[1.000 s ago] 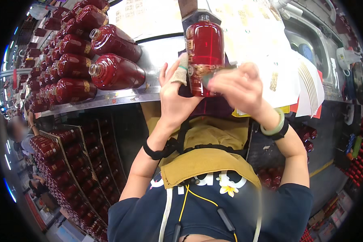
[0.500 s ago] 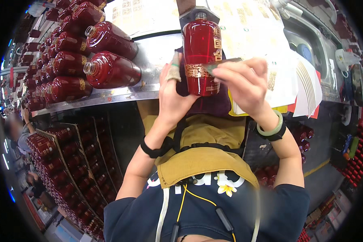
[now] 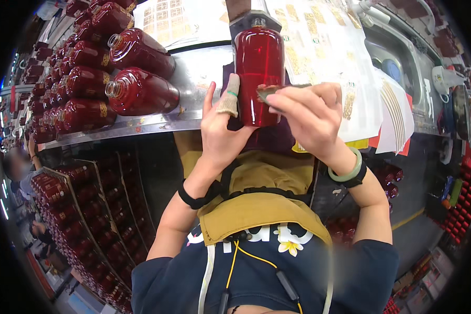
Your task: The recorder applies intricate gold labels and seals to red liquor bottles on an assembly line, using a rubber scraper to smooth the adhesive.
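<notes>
R grip [image 3: 314, 112] pinched on thin dark flat tool [image 3: 268, 91] over glossy red glass bottle [image 3: 259, 57]; L grip [image 3: 222, 123] spread at its L side. Bottle is laid neck-away, silver metal tabletop [image 3: 199, 73] edge. Prob. heavy, slick, fragile: to be held low, both sides.

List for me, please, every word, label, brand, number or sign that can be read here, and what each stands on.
I'll leave wording uncopied.
Dark shirt: large white letters, partly covered by the apron.
Left sheet: rows of gold print, too small to read.
Right sheets: gold print, too small to read.
Red bottles at left: gold marks, too small to read.
Centre bottle: no readable lettering on the side shown.
</notes>
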`<state>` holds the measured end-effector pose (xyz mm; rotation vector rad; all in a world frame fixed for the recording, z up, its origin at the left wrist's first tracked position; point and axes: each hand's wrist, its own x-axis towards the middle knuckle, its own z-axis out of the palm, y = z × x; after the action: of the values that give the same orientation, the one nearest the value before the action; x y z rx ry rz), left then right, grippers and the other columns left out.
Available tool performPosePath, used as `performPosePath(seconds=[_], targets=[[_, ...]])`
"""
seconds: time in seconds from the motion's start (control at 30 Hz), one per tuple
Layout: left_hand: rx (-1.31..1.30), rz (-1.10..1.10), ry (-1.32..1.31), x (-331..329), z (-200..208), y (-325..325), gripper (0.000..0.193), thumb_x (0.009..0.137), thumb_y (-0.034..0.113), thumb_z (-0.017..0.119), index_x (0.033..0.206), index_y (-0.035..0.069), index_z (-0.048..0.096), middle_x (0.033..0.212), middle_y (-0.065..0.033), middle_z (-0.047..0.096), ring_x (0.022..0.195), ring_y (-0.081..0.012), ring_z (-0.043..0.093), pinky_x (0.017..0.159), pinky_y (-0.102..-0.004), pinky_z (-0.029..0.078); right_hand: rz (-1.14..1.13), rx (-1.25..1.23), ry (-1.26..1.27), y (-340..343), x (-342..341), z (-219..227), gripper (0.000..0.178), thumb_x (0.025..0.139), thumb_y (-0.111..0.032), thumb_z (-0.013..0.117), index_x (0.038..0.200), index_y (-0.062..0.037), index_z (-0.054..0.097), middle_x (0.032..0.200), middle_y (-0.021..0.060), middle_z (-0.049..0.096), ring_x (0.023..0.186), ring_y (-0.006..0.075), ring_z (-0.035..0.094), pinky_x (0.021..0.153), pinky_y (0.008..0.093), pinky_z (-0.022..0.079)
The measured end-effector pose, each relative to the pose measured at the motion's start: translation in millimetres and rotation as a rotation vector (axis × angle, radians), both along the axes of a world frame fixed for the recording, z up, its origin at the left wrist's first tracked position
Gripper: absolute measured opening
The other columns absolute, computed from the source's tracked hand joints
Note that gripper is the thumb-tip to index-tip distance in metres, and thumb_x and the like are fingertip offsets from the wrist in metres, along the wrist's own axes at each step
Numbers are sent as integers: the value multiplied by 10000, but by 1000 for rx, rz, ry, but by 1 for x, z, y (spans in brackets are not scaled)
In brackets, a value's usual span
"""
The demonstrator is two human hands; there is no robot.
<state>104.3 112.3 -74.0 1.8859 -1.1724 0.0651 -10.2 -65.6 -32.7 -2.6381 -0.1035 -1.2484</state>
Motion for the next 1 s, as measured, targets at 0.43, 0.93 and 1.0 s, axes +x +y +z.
performPosePath(seconds=[0.43,0.93,1.0], targets=[[-113,-25,194,29,9,8,687,878,236,777,1440,-60,514,1399,-240,603,1307,-342,584,1113,-409,410,-299,365,-100,-44,25,34,136,877,-25,758,1002,-27,704,865,114,675,780,256,651,726,339,508],[376,135,-210,149,-30,-106,343,741,-71,647,1078,-24,611,1093,-198,675,1125,-354,641,1019,-469,477,-321,748,40,-34,-16,2,114,956,-24,673,1065,10,685,908,75,695,828,150,619,812,279,491],[360,8,-367,156,-36,-113,269,765,-50,631,1029,-1,628,1064,-195,699,1069,-345,673,1010,-462,488,-314,803,92,-32,-21,1,136,984,-16,612,1102,4,677,959,84,678,880,154,607,828,282,482]])
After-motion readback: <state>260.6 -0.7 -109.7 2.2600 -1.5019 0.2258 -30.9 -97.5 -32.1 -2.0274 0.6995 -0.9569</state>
